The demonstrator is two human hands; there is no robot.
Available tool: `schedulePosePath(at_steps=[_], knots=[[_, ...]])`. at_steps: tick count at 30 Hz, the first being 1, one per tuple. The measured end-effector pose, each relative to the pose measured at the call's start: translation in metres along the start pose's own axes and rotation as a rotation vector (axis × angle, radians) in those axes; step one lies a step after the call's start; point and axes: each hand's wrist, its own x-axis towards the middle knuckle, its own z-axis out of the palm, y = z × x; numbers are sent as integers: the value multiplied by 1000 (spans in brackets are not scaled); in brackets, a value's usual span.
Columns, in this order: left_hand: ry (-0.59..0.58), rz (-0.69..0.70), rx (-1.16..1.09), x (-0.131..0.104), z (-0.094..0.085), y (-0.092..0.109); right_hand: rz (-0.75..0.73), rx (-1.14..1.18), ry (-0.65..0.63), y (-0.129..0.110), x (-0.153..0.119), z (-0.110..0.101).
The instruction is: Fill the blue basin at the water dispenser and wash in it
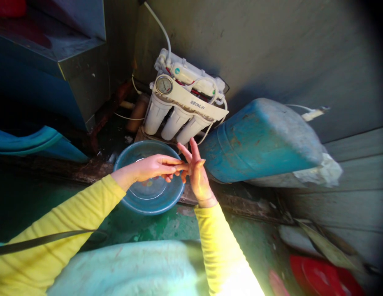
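Above a round blue basin (148, 209) with water in it, my two hands meet. My left hand (151, 167) reaches in from the left, its thumb and fingers closed around a finger of the other hand. My right hand (196, 168) is raised at the basin's right rim, with several fingers spread and its palm looking wet. Both arms wear yellow sleeves. Something small and orange shows in the basin below the hands, too unclear to name.
Behind the basin stands a white water filter (191, 98) with a gauge and hoses. A blue barrel (256, 139) leans to its right. A metal counter (83, 74) is upper left, a red object (323, 275) lower right.
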Motion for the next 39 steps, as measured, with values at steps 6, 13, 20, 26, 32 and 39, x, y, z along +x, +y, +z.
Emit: schedulePosePath(at_steps=[6,13,20,26,32,39], knots=[[266,-11,14,8,7,-18,-12,-87,-113,0,-2,1],[486,12,-94,17,25,-20,12,0,-100,11,1,7],[304,-92,-89,7,-7,-27,200,422,-27,19,10,10],[429,192,-319,15,12,-22,204,897,-30,21,10,19],[640,328,-241,28,32,-22,182,1175,17,29,8,27],[814,325,-131,29,29,-30,169,1516,-232,41,8,37]])
